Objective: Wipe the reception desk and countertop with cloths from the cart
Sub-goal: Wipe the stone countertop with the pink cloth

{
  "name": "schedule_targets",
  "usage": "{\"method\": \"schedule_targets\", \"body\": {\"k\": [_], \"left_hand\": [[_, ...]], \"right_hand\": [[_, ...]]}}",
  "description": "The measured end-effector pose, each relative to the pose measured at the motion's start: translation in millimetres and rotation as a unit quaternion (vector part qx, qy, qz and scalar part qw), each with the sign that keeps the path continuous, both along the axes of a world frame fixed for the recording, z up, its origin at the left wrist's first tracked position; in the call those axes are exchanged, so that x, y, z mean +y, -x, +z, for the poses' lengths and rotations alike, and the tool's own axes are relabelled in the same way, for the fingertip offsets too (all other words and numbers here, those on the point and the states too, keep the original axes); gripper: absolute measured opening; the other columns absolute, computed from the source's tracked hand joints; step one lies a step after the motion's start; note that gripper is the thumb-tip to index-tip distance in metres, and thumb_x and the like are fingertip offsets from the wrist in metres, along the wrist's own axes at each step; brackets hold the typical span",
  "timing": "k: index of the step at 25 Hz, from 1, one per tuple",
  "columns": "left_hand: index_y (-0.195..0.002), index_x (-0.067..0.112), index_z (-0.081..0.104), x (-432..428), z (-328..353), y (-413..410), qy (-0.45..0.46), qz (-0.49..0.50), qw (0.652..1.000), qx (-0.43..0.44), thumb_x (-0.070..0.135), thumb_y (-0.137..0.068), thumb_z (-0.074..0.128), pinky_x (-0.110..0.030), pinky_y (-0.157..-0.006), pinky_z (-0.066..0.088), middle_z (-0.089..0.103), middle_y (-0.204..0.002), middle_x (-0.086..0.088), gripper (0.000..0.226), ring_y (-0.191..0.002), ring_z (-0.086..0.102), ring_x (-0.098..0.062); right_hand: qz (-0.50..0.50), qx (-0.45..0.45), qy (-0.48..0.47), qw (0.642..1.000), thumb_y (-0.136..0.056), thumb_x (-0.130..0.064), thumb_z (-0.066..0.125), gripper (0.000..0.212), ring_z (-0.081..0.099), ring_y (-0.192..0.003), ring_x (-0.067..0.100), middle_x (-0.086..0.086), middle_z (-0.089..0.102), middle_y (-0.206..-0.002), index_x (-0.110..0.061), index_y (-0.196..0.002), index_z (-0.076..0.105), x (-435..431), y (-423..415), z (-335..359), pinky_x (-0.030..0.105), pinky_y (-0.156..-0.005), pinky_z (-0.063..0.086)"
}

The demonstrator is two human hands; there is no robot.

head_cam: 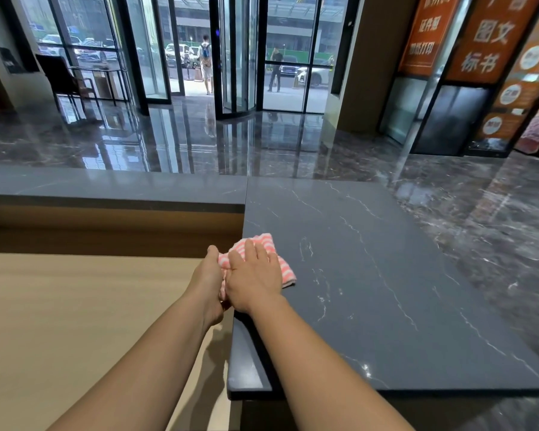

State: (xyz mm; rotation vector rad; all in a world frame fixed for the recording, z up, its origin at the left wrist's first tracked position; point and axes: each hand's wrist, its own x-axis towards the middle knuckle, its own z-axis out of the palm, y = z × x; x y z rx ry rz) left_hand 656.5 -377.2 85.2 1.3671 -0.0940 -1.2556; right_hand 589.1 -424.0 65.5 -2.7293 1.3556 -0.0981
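The one camera sits on my head, wide-angle, looking forward and down. My forearms (318,368) run from the bottom edge to my left hand (207,281) and right hand (254,279) just below the frame's centre, close under the lens. The dark countertop (371,275) fills the lower right, the wooden desk (59,321) the lower left; the glass doors (237,57) stand far off across the top.
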Motion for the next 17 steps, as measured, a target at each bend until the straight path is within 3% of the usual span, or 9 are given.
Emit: {"method": "schedule_targets", "body": {"k": [3,4,5,7,9,11,14,17], "left_hand": [[-0.087,0.009,0.06,0,6,7,0.02,0.016,1.0,-0.014,0.046,-0.098,0.035,-0.027,-0.054,0.05,0.065,-0.059,-0.006,0.046,-0.051,0.062,-0.017],[-0.083,0.01,0.059,1,7,10,0.023,0.013,0.999,-0.023,0.044,-0.098,0.036,-0.025,-0.051,0.049,0.062,-0.056,-0.004,0.044,-0.048,0.06,-0.015],[-0.09,0.009,0.061,2,8,10,0.022,0.007,0.999,-0.038,0.046,-0.098,0.035,-0.027,-0.058,0.053,0.065,-0.066,-0.005,0.045,-0.059,0.064,-0.016],[-0.117,0.001,0.059,2,4,9,0.003,-0.002,0.999,-0.047,0.054,-0.098,0.032,-0.035,-0.088,0.053,0.067,-0.105,-0.011,0.063,-0.1,0.065,-0.02],[-0.125,0.0,0.056,4,3,8,-0.007,-0.009,0.998,-0.054,0.058,-0.097,0.031,-0.036,-0.097,0.049,0.064,-0.119,-0.012,0.069,-0.112,0.061,-0.021],[-0.123,0.002,0.057,6,2,8,-0.007,-0.019,0.998,-0.062,0.057,-0.097,0.031,-0.035,-0.094,0.049,0.065,-0.117,-0.011,0.067,-0.113,0.061,-0.022],[-0.118,0.002,0.059,10,-2,6,-0.004,-0.028,0.997,-0.075,0.057,-0.097,0.031,-0.035,-0.091,0.05,0.066,-0.11,-0.01,0.065,-0.107,0.062,-0.021],[-0.114,0.004,0.061,17,-5,4,-0.007,-0.037,0.997,-0.071,0.059,-0.096,0.032,-0.037,-0.098,0.049,0.067,-0.111,-0.01,0.065,-0.107,0.063,-0.019]], "right_hand": [[0.018,-0.075,0.008,0.997,-0.1,-0.032,0.034,0.036,0.032,-0.134,0.024,0.005,0.041,-0.142,-0.023,-0.131,0.048,-10,8,-4,0.042,-0.112,0.025],[0.023,-0.104,0.014,0.994,-0.099,-0.032,0.036,0.032,0.038,-0.127,0.022,0.002,0.05,-0.133,-0.024,-0.124,0.054,-14,11,-4,0.039,-0.107,0.029],[0.018,-0.131,0.023,0.991,-0.098,-0.033,0.038,0.028,0.044,-0.12,0.019,-0.002,0.059,-0.119,-0.027,-0.113,0.061,-19,16,-3,0.035,-0.102,0.034],[-0.021,-0.162,0.034,0.986,-0.096,-0.037,0.041,0.026,0.051,-0.104,0.014,-0.009,0.07,-0.082,-0.032,-0.091,0.066,-35,39,3,0.03,-0.088,0.041],[-0.076,-0.174,0.012,0.982,-0.094,-0.044,0.04,0.032,0.054,-0.093,0.013,-0.012,0.068,-0.06,-0.035,-0.082,0.067,-57,75,10,0.031,-0.078,0.044],[-0.144,-0.186,-0.009,0.972,-0.092,-0.052,0.038,0.035,0.061,-0.089,0.015,-0.012,0.068,-0.061,-0.038,-0.084,0.069,-75,115,16,0.034,-0.08,0.049],[-0.193,-0.175,-0.032,0.965,-0.093,-0.031,0.04,0.026,0.063,-0.086,0.012,-0.014,0.07,-0.074,-0.043,-0.085,0.063,-87,149,23,0.032,-0.082,0.048],[-0.207,-0.161,-0.013,0.965,-0.085,-0.021,0.036,0.035,0.054,-0.1,0.01,-0.015,0.07,-0.082,-0.044,-0.089,0.062,-83,140,17,0.032,-0.085,0.044]]}}
